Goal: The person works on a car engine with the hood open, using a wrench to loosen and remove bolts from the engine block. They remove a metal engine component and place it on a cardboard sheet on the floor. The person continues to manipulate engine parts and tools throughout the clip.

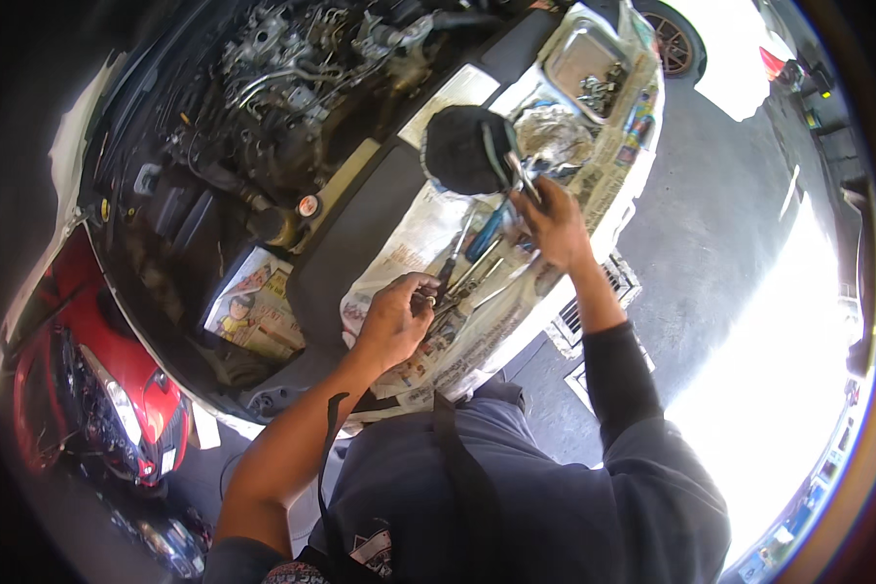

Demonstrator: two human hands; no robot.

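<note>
I stand on grey concrete floor [711, 243] in bright sun, leaning over newspaper [409, 243] spread along the front edge of an open engine bay [263, 107]. A red car [117, 389] sits past the bay's left corner. On the near edge of the paper my left hand [394, 321] is curled, fingertips pinched on a small metal piece I cannot make out, touching the row of hand tools [472, 273] lying there, a blue-handled one among them. Further along, my right hand [555, 224] is closed round a slim metal tool [521, 180], its tip beside a round black part [467, 151]. At the far corner rests a metal tray [579, 54] holding bolts.
</note>
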